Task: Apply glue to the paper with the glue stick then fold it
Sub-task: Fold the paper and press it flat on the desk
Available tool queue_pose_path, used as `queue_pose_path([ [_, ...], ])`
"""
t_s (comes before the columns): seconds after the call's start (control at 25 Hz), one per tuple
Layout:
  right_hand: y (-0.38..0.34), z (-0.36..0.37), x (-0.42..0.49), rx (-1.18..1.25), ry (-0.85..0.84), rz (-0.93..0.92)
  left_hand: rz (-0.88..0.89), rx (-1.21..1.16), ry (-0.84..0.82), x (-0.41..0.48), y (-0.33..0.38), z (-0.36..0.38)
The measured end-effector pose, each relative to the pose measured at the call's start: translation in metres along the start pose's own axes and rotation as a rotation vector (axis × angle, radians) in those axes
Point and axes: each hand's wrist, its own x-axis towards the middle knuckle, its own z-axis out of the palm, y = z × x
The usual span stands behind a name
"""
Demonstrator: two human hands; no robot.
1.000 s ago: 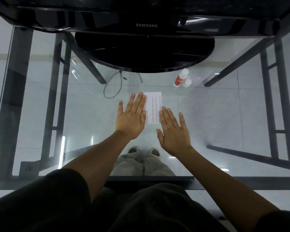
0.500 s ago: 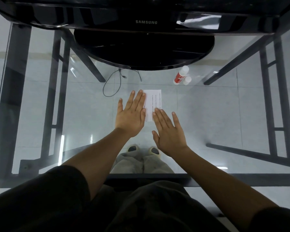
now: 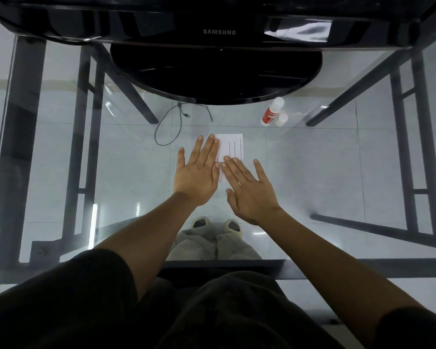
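A small white paper (image 3: 233,146) with printed lines lies flat on the glass table (image 3: 337,172), folded into a narrow strip. My left hand (image 3: 198,172) lies flat, palm down, with its fingers over the paper's left edge. My right hand (image 3: 249,190) is also flat, its fingertips pressing on the paper's near end and covering it. A red and white glue stick (image 3: 271,112) lies on the table at the far right, with its white cap (image 3: 281,119) off beside it. Neither hand touches the glue stick.
A black Samsung monitor (image 3: 219,31) with a round base (image 3: 215,71) stands at the far edge. A thin black cable (image 3: 170,124) loops on the floor under the glass. The black table frame (image 3: 400,147) and my feet show through the glass.
My right hand has slid to the left across the near end of the paper, toward my left hand. My left hand has stayed in place on the paper's left edge.
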Motion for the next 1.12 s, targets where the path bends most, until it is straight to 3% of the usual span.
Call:
queue_pose_path([
  [0.28,0.029,-0.001,-0.022,-0.069,-0.014,0.055,0.008,-0.052,-0.016,-0.001,0.001,-0.002],
  [0.52,0.009,-0.013,0.010,0.042,0.051,0.026,0.002,-0.007,-0.009,-0.001,0.001,-0.002],
  [0.76,0.018,-0.001,0.019,-0.102,0.043,0.024,0.003,0.003,-0.002,-0.001,0.000,0.000],
  [0.92,0.039,-0.004,0.011,-0.055,0.023,0.073,-0.005,-0.034,-0.013,0.000,0.001,0.000],
  [1.12,0.013,-0.010,0.024,0.016,0.095,0.100,-0.007,-0.024,-0.004,-0.001,0.001,-0.001],
])
